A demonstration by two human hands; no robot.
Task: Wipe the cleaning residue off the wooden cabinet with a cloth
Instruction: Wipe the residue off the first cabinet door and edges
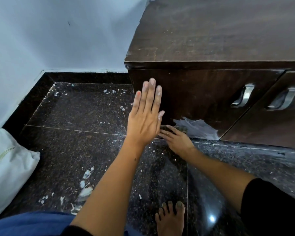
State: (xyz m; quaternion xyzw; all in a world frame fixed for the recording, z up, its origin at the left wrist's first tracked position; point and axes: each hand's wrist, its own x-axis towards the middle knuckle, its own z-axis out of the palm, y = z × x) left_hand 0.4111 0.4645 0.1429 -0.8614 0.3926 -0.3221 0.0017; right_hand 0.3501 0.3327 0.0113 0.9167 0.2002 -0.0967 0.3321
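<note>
The dark wooden cabinet (211, 40) fills the upper right. A smear of white residue (197, 127) sits low on its left door, just above the floor. My right hand (176, 141) is down at the cabinet's base, left of the smear, its fingers spread flat over a small dark cloth (180, 128) and pressing it against the door. My left hand (146, 114) is raised flat with straight fingers held together at the cabinet's left front corner. It holds nothing, and its fingertips are dusted white.
Two metal handles (243, 97) (283, 99) stick out of the doors on the right. The dark granite floor (78, 116) is speckled with white flecks. A white bag (8, 164) lies at the left by the pale wall. My bare foot (171, 217) stands near the bottom.
</note>
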